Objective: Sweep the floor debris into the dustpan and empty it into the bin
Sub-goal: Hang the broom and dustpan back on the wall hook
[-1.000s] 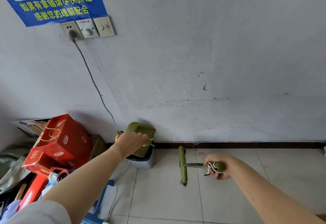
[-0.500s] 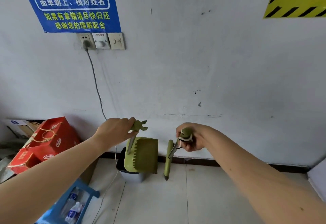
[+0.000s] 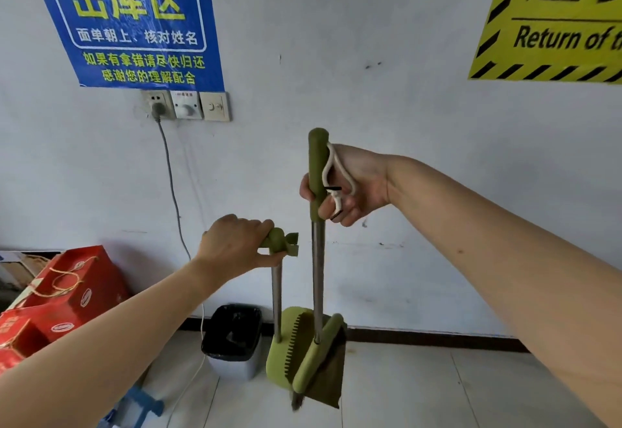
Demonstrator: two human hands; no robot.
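Left hand (image 3: 235,246): curled round the green grip atop the dustpan's pole, holding it upright.
Right hand (image 3: 350,188): closed round the broom's green handle near its top, with a white cord (image 3: 331,165) looped over the fingers.
Dustpan (image 3: 276,357): hanging upright just right of the bin, low over the floor; cannot tell whether it touches the tiles.
Broom (image 3: 313,360): pole vertical, head tucked against the dustpan's toothed mouth, bristles pointing down.
Bin (image 3: 232,367): against the wall, black liner, top open; contents too dark to make out.
Floor (image 3: 420,390): pale tiles, no debris visible in the part shown.
Done, as judged: sweeping probably over, with broom and dustpan nested together and lifted out of any sweeping posture.
Unconfirmed: emptying, since the broom head hides the dustpan's inside.
Left, as judged: tipping over the bin if the dustpan holds anything; otherwise only stowing the set.
Nearby: red boxes (image 3: 77,286) at left, a cable (image 3: 171,188) running down the wall from a socket.
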